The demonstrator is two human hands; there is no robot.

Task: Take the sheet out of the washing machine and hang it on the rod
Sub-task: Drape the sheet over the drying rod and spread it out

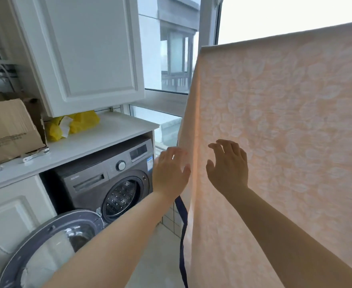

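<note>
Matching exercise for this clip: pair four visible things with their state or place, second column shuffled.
1. sheet
2. washing machine door
3. yellow bag
4. cardboard box

A. swung open
B. on the counter's left end
C. hanging by the window
D. under the wall cabinet

Pairs: 1-C, 2-A, 3-D, 4-B

Both arms are bare, no sleeves showing anywhere up to the frame edge. Left hand (171,173) has a thin shiny ring on one finger. Right hand (228,169) has nothing on it that I can spot, and no watches or bracelets either.
</note>
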